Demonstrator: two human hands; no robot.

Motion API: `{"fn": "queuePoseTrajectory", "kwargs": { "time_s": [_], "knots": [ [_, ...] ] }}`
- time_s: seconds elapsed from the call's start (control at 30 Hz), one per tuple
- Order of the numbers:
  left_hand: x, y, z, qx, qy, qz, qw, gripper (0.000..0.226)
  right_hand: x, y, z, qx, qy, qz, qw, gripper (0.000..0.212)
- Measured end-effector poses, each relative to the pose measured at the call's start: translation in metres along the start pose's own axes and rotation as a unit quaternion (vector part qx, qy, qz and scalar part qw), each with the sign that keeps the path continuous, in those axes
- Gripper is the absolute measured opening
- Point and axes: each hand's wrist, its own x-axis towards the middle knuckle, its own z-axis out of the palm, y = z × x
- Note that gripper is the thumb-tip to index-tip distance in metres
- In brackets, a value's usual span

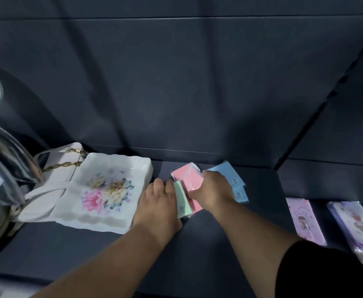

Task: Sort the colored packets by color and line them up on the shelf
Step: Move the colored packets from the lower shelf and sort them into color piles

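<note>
Hands at frame centre: left hand (157, 203) pinching the green packet (181, 201), right hand (214, 191) pressing pink packets (190, 179), blue packets (232, 179) likely to slide askew

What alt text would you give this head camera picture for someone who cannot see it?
Two hands, left hand and right hand, handle pink packets, a green packet and blue packets on a dark shelf. A white flowered dish and white handbag sit to the left.
</note>
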Motion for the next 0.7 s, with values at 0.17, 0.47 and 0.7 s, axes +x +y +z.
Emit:
{"fn": "queuePoseTrajectory", "kwargs": {
  "time_s": [0.17, 0.47, 0.7],
  "knots": [
    [-0.002, -0.007, -0.008, -0.007, 0.016, 0.002, 1.000, 0.079, -0.005, 0.002, -0.007, 0.008, 0.002, 0.027, 1.000, 0.040],
    [-0.022, -0.003, -0.035, -0.158, 0.033, 0.006, 0.987, 0.087, -0.054, 0.006, -0.042, 0.142, 0.009, 0.075, 0.987, 0.029],
    [-0.043, 0.018, -0.088, -0.301, 0.083, 0.046, 0.949, 0.090, -0.125, -0.003, -0.101, 0.326, 0.060, 0.130, 0.934, 0.023]
  ]
}}
